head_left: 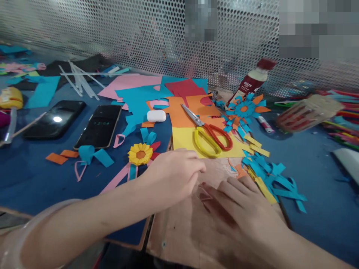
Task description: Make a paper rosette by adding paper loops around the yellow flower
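Note:
My left hand is closed, its fingers curled together above the bare wooden board. Whatever it may hold is hidden. Low over the same board, my right hand has its fingers bent and its fingertips close together. By those fingertips is a small pinkish piece, too unclear to name. Beyond my hands, scissors with one yellow and one red handle lie on yellow paper and orange paper. A yellow paper flower with an orange centre lies beside my left forearm.
Two phones and a white earbud case lie on the blue table. Blue paper strips and a blue-and-orange paper flower are at right, near a tilted bottle and a clear jar. Perforated metal stands behind.

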`<state>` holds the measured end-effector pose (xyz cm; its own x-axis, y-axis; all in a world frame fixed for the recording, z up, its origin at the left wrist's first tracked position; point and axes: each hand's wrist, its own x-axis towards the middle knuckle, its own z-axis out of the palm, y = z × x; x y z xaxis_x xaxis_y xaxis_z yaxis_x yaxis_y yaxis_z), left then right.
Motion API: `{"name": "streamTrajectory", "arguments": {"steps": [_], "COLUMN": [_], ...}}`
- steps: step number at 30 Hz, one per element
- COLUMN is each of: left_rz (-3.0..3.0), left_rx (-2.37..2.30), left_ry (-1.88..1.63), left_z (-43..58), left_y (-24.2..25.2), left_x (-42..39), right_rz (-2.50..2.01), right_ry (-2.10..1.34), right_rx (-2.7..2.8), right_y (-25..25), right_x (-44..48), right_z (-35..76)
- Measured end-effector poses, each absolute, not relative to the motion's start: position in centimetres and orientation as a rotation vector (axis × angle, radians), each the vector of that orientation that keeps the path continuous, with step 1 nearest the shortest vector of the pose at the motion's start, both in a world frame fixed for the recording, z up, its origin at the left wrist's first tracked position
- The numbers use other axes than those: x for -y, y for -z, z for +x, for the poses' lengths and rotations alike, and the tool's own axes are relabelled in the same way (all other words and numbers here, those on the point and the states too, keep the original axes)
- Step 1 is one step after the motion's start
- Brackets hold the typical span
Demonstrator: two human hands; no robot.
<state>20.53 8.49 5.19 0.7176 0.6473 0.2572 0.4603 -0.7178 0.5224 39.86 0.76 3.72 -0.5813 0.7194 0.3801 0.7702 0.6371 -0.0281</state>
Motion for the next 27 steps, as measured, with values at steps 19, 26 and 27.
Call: {"name": "streamTrajectory", "arguments": {"steps": [19, 26, 27], "left_rz": [1.821, 1.419, 1.431], "left_rx": [-1.034, -0.809, -0.817], "left_ry": [-0.894, -0.931, -0.957], "left_z": [14.4, 14.1, 14.0], "left_y": [-6.8, -6.1, -6.1], "left_x": [-3.0, -3.1, -3.2], "right_rz": [-1.344, -0.956, -0.946], "right_ry": [-1.424, -1.742, -1.756], "right_rx": [1.269, 0.993, 0.984], "right_y": [-7.8, -8.6, -8.7], "right_x": [-1.9, -2.3, -2.3], "right_z": [34.3, 31.3, 31.1]}}
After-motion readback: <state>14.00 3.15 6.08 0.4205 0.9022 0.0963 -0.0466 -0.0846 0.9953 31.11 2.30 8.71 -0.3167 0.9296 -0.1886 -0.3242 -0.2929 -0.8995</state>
